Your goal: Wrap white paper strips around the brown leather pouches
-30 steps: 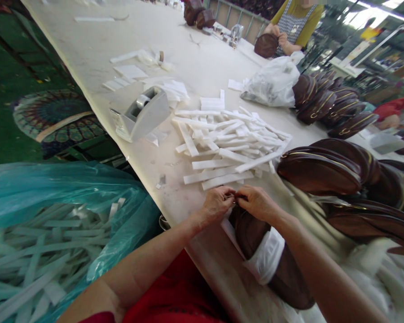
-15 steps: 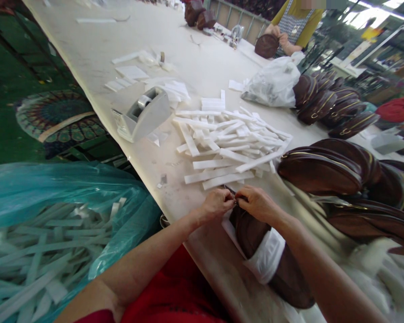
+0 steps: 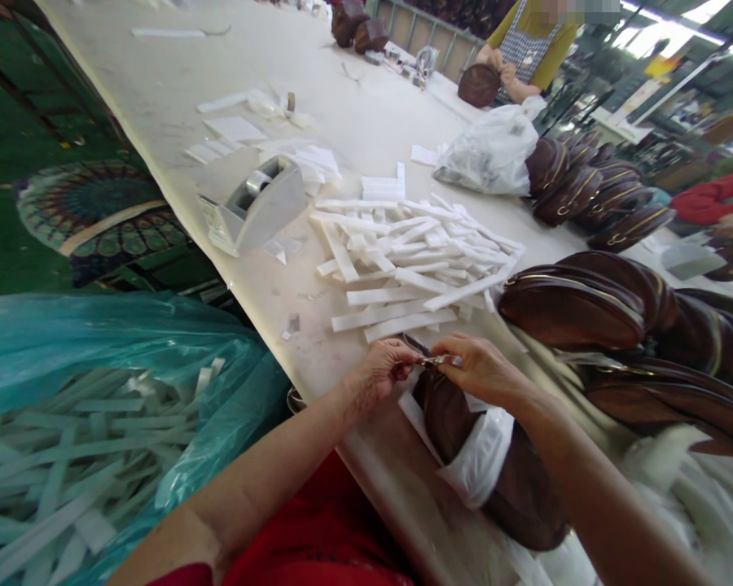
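Above the top end of a brown bag (image 3: 461, 419), both hands pinch at a small shiny metal clasp (image 3: 438, 360). My left hand (image 3: 384, 373) is closed, thumb and fingertips on the clasp's left end. My right hand (image 3: 482, 368) is closed on its right end; the clasp's exact form is too small to make out. A dark strap end (image 3: 410, 343) shows just beyond the fingertips. White wrapping (image 3: 484, 460) goes around the bag's middle, and my right forearm hides part of the bag.
White strips (image 3: 415, 252) lie heaped beyond my hands, with a tape dispenser (image 3: 262, 203) to their left. Brown bags (image 3: 577, 305) are piled on the right. A teal plastic bag (image 3: 232, 391) of strips stands at left. Across the table, a person (image 3: 528, 57) handles a round brown bag (image 3: 480, 84).
My hands have drawn slightly apart, and the metal clasp now shows between my fingertips. The bag beneath stays in about the same place.
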A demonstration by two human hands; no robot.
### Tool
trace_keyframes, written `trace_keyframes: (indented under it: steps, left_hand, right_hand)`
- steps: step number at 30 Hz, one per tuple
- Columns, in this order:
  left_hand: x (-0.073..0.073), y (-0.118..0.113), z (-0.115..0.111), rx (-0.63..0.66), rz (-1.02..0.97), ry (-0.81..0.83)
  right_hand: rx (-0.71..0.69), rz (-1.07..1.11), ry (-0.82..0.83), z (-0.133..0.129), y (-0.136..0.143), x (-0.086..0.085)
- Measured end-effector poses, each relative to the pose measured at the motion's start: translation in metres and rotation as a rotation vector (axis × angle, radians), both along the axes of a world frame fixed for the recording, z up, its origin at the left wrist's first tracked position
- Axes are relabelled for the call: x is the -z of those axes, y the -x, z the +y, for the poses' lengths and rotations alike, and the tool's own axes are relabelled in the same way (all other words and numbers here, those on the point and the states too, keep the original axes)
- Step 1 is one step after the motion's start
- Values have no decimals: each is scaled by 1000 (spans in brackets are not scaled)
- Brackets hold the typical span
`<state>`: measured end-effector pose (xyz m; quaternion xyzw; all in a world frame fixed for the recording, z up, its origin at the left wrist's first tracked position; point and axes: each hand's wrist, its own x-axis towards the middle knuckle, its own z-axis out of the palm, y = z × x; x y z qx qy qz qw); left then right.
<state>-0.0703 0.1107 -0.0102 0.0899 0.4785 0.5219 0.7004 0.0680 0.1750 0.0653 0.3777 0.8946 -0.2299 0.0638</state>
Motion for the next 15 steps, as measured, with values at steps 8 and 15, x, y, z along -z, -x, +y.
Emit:
trace_keyframes:
  steps: [8,15]
  left_hand:
    - [-2,4,2,-72,-82,-10]
    - [-10,13,0,-14,-175,-64]
  right_hand:
    - [-35,-276,-96,-8,6,-14]
    - [96,-168,-65,-5,-9,-7]
